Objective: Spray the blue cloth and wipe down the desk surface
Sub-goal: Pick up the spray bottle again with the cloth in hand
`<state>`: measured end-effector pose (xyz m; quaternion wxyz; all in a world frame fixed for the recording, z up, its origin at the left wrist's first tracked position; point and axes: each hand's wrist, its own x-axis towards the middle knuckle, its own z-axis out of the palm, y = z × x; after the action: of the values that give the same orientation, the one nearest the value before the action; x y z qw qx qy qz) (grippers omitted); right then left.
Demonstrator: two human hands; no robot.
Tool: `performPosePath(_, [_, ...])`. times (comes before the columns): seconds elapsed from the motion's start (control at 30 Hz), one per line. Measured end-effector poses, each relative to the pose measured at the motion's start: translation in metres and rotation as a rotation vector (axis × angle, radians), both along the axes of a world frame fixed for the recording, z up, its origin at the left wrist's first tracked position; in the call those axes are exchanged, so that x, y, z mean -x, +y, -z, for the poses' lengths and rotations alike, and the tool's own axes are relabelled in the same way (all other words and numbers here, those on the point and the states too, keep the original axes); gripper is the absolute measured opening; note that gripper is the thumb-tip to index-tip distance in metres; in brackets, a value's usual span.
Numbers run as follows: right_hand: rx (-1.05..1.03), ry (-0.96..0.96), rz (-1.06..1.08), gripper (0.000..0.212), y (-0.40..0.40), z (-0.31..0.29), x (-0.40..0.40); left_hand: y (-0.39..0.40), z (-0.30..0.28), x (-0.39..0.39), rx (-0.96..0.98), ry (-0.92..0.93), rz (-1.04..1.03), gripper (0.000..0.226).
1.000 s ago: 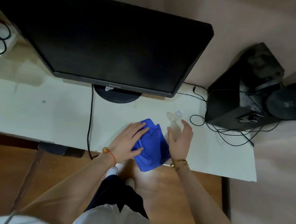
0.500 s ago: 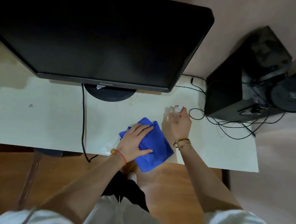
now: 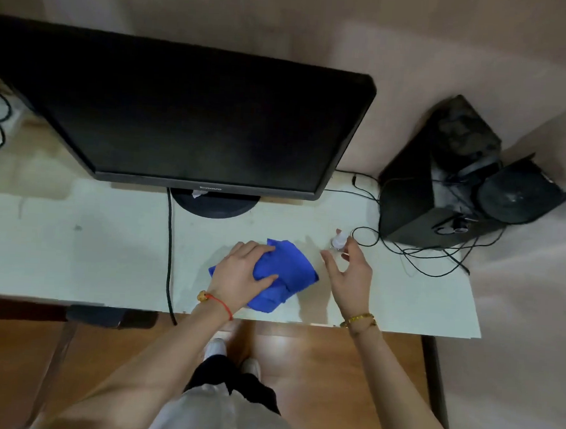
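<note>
A crumpled blue cloth (image 3: 296, 268) lies on the white desk (image 3: 73, 261) near its front edge, in front of the monitor stand. My left hand (image 3: 243, 273) presses down on the cloth's left half, fingers and thumb closed around a fold. A small clear spray bottle with a white cap (image 3: 338, 241) stands on the desk just right of the cloth. My right hand (image 3: 350, 278) hovers beside the bottle, fingers spread, fingertips close to it but not around it.
A large black monitor (image 3: 194, 119) on a round stand (image 3: 216, 205) fills the back of the desk. A black cable (image 3: 169, 257) runs down over the front edge. Black speakers (image 3: 442, 184) and tangled wires (image 3: 421, 256) sit at the right end.
My right hand gripped the spray bottle half a second ago; now it has let go and opened, pulling back slightly. My left hand stays on the cloth.
</note>
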<state>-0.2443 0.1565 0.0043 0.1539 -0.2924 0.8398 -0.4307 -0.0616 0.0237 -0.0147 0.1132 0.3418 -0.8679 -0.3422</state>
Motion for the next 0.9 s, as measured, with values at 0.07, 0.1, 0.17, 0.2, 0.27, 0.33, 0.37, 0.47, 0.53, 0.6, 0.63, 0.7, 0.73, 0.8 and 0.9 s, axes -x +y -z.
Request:
performPosePath(0.07, [0.022, 0.011, -0.016, 0.044, 0.004, -0.014, -0.010, -0.006, -0.022, -0.010, 0.017, 0.025, -0.070, 0.054])
performPosePath(0.1, [0.033, 0.019, -0.026, 0.043, 0.005, -0.021, -0.016, -0.007, -0.032, -0.015, 0.028, 0.038, -0.096, 0.055])
performPosePath(0.17, [0.063, -0.001, -0.028, 0.038, 0.006, -0.033, -0.028, -0.008, -0.049, -0.029, 0.047, 0.051, -0.135, 0.055])
performPosePath(0.2, [0.090, -0.012, -0.025, 0.037, 0.008, -0.038, -0.034, -0.006, -0.057, -0.037, 0.060, 0.055, -0.152, 0.054])
performPosePath(0.27, [0.118, -0.012, -0.024, 0.037, 0.008, -0.046, -0.043, -0.004, -0.070, -0.052, 0.086, 0.065, -0.185, 0.051])
performPosePath(0.33, [0.127, 0.005, -0.046, 0.036, 0.007, -0.054, -0.054, -0.001, -0.081, -0.069, 0.100, 0.066, -0.230, 0.049])
performPosePath(0.37, [0.133, 0.017, -0.064, 0.036, 0.006, -0.059, -0.060, 0.000, -0.087, -0.079, 0.104, 0.064, -0.259, 0.049])
performPosePath(0.47, [0.146, 0.042, -0.127, 0.036, -0.001, -0.074, -0.074, 0.002, -0.103, -0.111, 0.121, 0.060, -0.349, 0.050])
performPosePath(0.53, [0.153, 0.057, -0.172, 0.036, -0.008, -0.083, -0.083, 0.002, -0.114, -0.132, 0.142, 0.070, -0.411, 0.051])
performPosePath(0.6, [0.154, 0.072, -0.224, 0.035, -0.016, -0.093, -0.096, 0.001, -0.126, -0.156, 0.159, 0.075, -0.472, 0.051])
performPosePath(0.63, [0.154, 0.078, -0.252, 0.035, -0.021, -0.098, -0.103, 0.000, -0.130, -0.168, 0.168, 0.079, -0.498, 0.051])
performPosePath(0.7, [0.159, 0.096, -0.307, 0.036, -0.032, -0.106, -0.121, -0.003, -0.139, -0.192, 0.190, 0.096, -0.535, 0.052])
performPosePath(0.73, [0.164, 0.102, -0.331, 0.035, -0.037, -0.108, -0.131, -0.005, -0.143, -0.204, 0.192, 0.102, -0.553, 0.052])
performPosePath(0.8, [0.172, 0.115, -0.373, 0.035, -0.050, -0.113, -0.152, -0.011, -0.151, -0.228, 0.192, 0.112, -0.597, 0.051])
performPosePath(0.9, [0.192, 0.116, -0.425, 0.035, -0.073, -0.120, -0.187, -0.026, -0.165, -0.265, 0.204, 0.134, -0.651, 0.050])
